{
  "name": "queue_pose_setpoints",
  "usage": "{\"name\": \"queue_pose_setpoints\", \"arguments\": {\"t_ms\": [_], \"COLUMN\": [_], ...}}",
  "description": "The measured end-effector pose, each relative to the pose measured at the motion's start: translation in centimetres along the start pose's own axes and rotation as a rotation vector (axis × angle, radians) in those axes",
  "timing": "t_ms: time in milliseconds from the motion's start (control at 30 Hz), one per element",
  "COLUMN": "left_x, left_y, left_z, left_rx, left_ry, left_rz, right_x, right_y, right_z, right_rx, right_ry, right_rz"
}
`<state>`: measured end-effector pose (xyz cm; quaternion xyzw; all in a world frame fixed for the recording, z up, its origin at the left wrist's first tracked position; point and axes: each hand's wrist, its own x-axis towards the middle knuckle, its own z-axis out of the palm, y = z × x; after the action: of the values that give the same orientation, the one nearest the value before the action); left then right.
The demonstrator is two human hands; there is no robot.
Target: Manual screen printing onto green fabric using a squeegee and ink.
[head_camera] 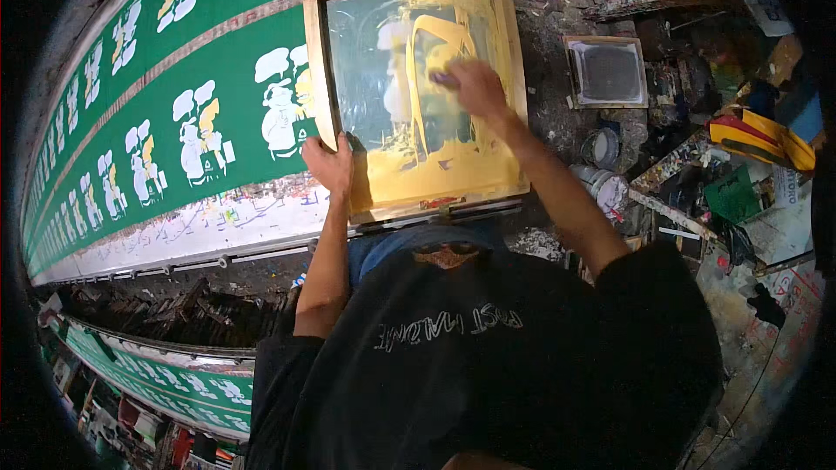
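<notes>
A wooden-framed printing screen lies at the end of a long print table, its mesh smeared with yellow ink. My left hand grips the frame's left side near its lower corner. Over the right half of the mesh, my right hand is closed on a small dark object; motion blur keeps me from telling what it is. Green fabric printed with repeated white and yellow figures stretches leftward from the screen. Part of one printed figure shows beside the frame's left edge.
To the right, a smaller framed screen lies near stained containers and cluttered tools. A metal rail runs along the table's near edge. At lower left stands another table with printed green fabric.
</notes>
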<state>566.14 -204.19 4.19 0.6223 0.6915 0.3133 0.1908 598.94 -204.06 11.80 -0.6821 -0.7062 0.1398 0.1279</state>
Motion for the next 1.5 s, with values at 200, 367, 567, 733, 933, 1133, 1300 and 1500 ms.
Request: {"name": "queue_pose_setpoints", "arguments": {"t_ms": [200, 367, 567, 733, 933, 1133, 1300, 1500], "left_x": [0.3, 0.2, 0.3, 0.7, 0.7, 1.0, 2.2, 2.5], "left_y": [0.7, -0.7, -0.9, -1.4, -1.2, -1.3, -2.6, 1.9], "left_z": [1.1, 0.4, 0.5, 0.9, 1.0, 1.2, 0.0, -1.9], "left_rx": [-0.066, -0.036, -0.068, -0.075, -0.154, -0.068, -0.158, -0.234], "left_ry": [-0.047, -0.012, -0.016, -0.075, -0.107, -0.132, -0.196, -0.166], "left_rz": [-0.021, -0.025, -0.052, 0.004, 0.018, 0.052, -0.140, -0.202], "right_x": [13.2, 3.7, -10.3, -12.8, -12.8, -12.7, -16.8, -17.5], "right_y": [6.8, 1.2, -3.4, -3.6, -2.8, -10.9, -7.9, -4.5], "right_z": [0.3, 1.9, 3.0, 1.6, 1.5, 7.8, 1.5, 4.7], "right_rx": [-0.123, 0.070, 0.038, -0.156, -0.140, -0.175, -0.073, -0.257], "right_ry": [0.161, -0.272, -0.040, 0.266, 0.100, 0.080, 0.001, 0.063], "right_rz": [-0.142, 0.209, -0.002, 0.434, 0.701, 0.468, 0.042, -0.329]}}
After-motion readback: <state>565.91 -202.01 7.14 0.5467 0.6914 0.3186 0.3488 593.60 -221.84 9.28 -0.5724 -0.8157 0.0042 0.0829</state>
